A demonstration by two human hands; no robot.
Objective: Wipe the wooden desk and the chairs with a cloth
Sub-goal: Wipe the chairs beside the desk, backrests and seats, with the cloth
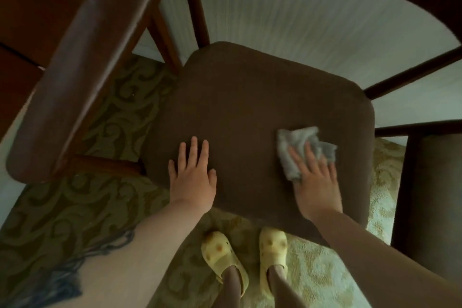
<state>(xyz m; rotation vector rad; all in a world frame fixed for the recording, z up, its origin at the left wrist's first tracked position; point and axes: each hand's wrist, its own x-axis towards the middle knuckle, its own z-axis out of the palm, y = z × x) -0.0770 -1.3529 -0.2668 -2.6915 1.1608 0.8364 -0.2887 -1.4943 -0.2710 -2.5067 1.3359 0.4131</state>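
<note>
We're wiping the chair seat (250,112), right hand (315,180) pressing flat on the cloth (297,142), left hand (193,177) flat bracing; armrest (70,82) probably next.

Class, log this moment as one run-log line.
stage: wiping chair seat | right hand: presses grey cloth flat | left hand: flat on seat, bracing
</note>
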